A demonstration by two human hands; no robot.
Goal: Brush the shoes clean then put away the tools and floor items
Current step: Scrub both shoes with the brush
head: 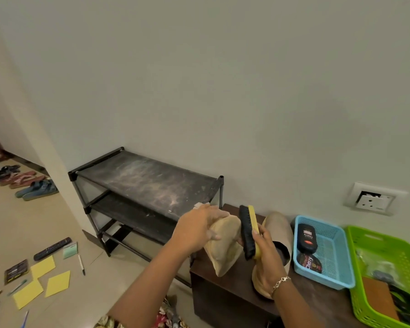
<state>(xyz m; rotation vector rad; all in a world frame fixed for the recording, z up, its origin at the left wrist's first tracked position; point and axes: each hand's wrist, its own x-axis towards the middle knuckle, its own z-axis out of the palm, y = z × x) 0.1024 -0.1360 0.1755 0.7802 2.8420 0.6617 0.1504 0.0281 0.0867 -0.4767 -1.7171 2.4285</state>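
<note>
Left hand (197, 229) grips 1 tan shoe (223, 254), held up over the dark stool (213, 282). Right hand (268, 254) is wrapped round the yellow-backed brush (247, 230), bristles turned to the shoe, touching or nearly.

2nd shoe (278, 228) lies on the stool behind the right hand.

Risks, as we judge them:
- A hard stroke could twist the lifted shoe loose.
- Brushed-off dust may land in the blue basket (334, 254) nearby.

Yellow notes (57, 282) and remote (52, 248) lie on the floor.

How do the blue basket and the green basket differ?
The blue basket is smaller and holds a polish bottle and tin; the green basket is larger and holds a brown pad and black cords. Both are perforated plastic and sit on the dark cabinet.
</note>
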